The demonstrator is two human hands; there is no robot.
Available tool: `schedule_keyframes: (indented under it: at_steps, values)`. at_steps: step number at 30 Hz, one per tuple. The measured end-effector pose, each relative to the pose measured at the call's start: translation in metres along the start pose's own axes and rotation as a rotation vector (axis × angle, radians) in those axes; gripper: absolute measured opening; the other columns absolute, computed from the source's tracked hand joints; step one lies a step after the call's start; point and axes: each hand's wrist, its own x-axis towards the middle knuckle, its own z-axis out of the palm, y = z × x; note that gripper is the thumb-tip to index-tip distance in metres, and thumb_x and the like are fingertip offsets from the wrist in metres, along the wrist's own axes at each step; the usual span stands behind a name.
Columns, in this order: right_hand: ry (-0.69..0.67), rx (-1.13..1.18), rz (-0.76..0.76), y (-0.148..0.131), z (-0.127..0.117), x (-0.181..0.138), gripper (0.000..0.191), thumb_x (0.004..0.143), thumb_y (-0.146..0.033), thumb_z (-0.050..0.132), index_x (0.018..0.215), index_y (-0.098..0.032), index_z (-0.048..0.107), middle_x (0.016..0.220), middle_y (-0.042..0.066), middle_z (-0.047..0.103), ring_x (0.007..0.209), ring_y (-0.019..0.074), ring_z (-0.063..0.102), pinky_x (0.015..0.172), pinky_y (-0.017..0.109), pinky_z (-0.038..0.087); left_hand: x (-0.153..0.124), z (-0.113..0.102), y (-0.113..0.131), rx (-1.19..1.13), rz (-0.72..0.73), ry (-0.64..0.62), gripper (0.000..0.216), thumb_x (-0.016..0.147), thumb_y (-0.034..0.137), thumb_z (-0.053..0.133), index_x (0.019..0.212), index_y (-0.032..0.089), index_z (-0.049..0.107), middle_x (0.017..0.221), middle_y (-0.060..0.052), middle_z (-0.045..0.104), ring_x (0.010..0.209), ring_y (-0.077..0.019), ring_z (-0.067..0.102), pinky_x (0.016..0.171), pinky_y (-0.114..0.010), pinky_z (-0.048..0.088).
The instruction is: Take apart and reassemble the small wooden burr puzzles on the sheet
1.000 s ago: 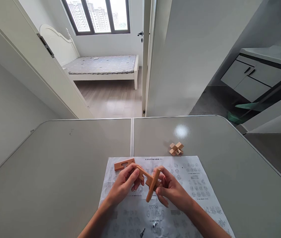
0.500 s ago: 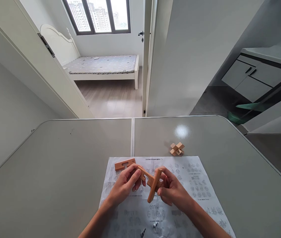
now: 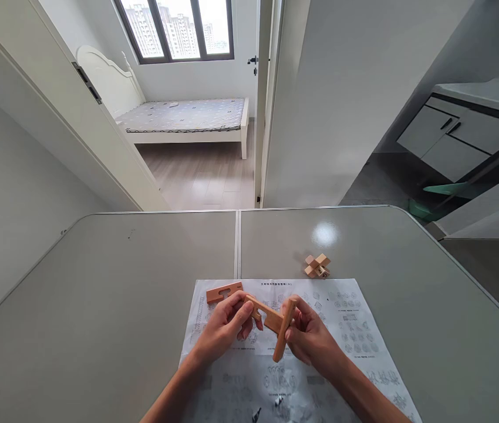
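Above a printed instruction sheet, both my hands hold flat wooden puzzle pieces. My left hand pinches the left end of a long piece lying roughly level. My right hand grips a second piece standing nearly upright, which crosses the right end of the first. The two pieces touch where they cross. A third notched wooden piece lies on the sheet's top left corner, just beyond my left fingers.
A small assembled wooden cross puzzle sits on the grey table behind the sheet, to the right. Two small dark bits lie on the sheet near me. Beyond the table is an open doorway to a bedroom.
The upright piece in my right hand has slid outward toward the right end of the long piece. My view has shifted slightly.
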Motion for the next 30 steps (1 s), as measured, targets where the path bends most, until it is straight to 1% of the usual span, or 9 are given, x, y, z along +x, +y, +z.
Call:
schedule_keyframes:
  at_steps: [3, 8, 13, 16, 19, 22, 25, 28, 30]
  values:
    - [0.005, -0.031, 0.003, -0.001, -0.001, 0.002, 0.032, 0.09, -0.044, 0.079, 0.094, -0.023, 0.056, 0.06, -0.011, 0.049, 0.032, 0.0018, 0.03, 0.036, 0.018, 0.021, 0.001, 0.001, 0.003, -0.025, 0.0, 0.028, 0.039, 0.101, 0.055, 0.056, 0.096, 0.017, 0.057, 0.075, -0.002, 0.067, 0.051, -0.0071, 0.041, 0.05, -0.022, 0.033]
    - [0.032, -0.007, -0.004, -0.004, -0.001, 0.003, 0.031, 0.094, -0.049, 0.074, 0.1, -0.023, 0.059, 0.072, -0.006, 0.057, 0.034, 0.0003, 0.032, 0.038, 0.019, 0.017, 0.001, 0.004, 0.007, -0.018, -0.012, 0.067, 0.041, 0.098, 0.059, 0.06, 0.098, 0.018, 0.059, 0.074, -0.001, 0.067, 0.049, -0.0075, 0.043, 0.05, -0.023, 0.035]
    - [0.025, 0.063, 0.045, -0.011, 0.003, 0.002, 0.035, 0.094, -0.054, 0.073, 0.1, -0.022, 0.062, 0.066, -0.007, 0.052, 0.038, 0.0023, 0.028, 0.038, 0.019, 0.02, -0.002, 0.004, 0.007, 0.038, -0.013, 0.013, 0.042, 0.098, 0.057, 0.061, 0.107, 0.016, 0.061, 0.071, -0.002, 0.069, 0.053, -0.0097, 0.046, 0.053, -0.023, 0.036]
    - [0.024, 0.056, 0.05, -0.013, 0.005, 0.002, 0.035, 0.093, -0.053, 0.074, 0.103, -0.021, 0.065, 0.068, -0.006, 0.05, 0.043, 0.0045, 0.03, 0.038, 0.019, 0.023, -0.005, 0.004, 0.007, 0.105, -0.048, -0.021, 0.041, 0.096, 0.055, 0.064, 0.104, 0.015, 0.064, 0.071, -0.003, 0.07, 0.055, -0.0097, 0.045, 0.053, -0.022, 0.035]
    - [0.021, 0.031, 0.054, -0.012, 0.005, 0.002, 0.035, 0.094, -0.053, 0.073, 0.105, -0.021, 0.066, 0.07, -0.005, 0.049, 0.045, 0.0056, 0.032, 0.039, 0.02, 0.025, -0.007, 0.005, 0.009, 0.155, -0.053, -0.026, 0.041, 0.097, 0.054, 0.063, 0.102, 0.014, 0.066, 0.07, -0.003, 0.068, 0.055, -0.0098, 0.044, 0.052, -0.022, 0.033]
    - [0.03, 0.018, 0.06, -0.011, 0.005, 0.002, 0.035, 0.094, -0.053, 0.074, 0.104, -0.02, 0.067, 0.068, -0.006, 0.048, 0.046, 0.0059, 0.032, 0.04, 0.02, 0.026, -0.007, 0.006, 0.01, 0.153, -0.035, -0.007, 0.04, 0.098, 0.054, 0.061, 0.101, 0.014, 0.067, 0.068, -0.002, 0.065, 0.053, -0.0093, 0.043, 0.05, -0.022, 0.032]
    - [0.056, 0.044, 0.063, -0.01, 0.003, 0.003, 0.035, 0.092, -0.053, 0.075, 0.102, -0.02, 0.067, 0.065, -0.006, 0.045, 0.045, 0.0057, 0.029, 0.039, 0.019, 0.024, -0.007, 0.007, 0.01, 0.133, -0.017, 0.023, 0.039, 0.098, 0.054, 0.061, 0.098, 0.015, 0.064, 0.066, 0.0, 0.062, 0.053, -0.009, 0.044, 0.051, -0.021, 0.034]
    - [0.11, 0.122, 0.055, -0.009, 0.0, 0.003, 0.035, 0.091, -0.053, 0.076, 0.104, -0.022, 0.066, 0.07, -0.005, 0.052, 0.043, 0.0047, 0.029, 0.038, 0.019, 0.026, -0.006, 0.006, 0.008, 0.099, -0.001, 0.065, 0.04, 0.098, 0.056, 0.061, 0.096, 0.016, 0.061, 0.066, 0.001, 0.06, 0.052, -0.0088, 0.045, 0.05, -0.021, 0.034]
    - [0.162, 0.162, 0.05, -0.008, -0.002, 0.004, 0.035, 0.09, -0.05, 0.077, 0.111, -0.024, 0.065, 0.074, -0.003, 0.057, 0.045, 0.0056, 0.035, 0.04, 0.018, 0.032, -0.005, 0.006, 0.006, 0.092, 0.017, 0.11, 0.038, 0.098, 0.055, 0.062, 0.096, 0.017, 0.06, 0.067, 0.001, 0.062, 0.051, -0.0085, 0.045, 0.049, -0.021, 0.034]
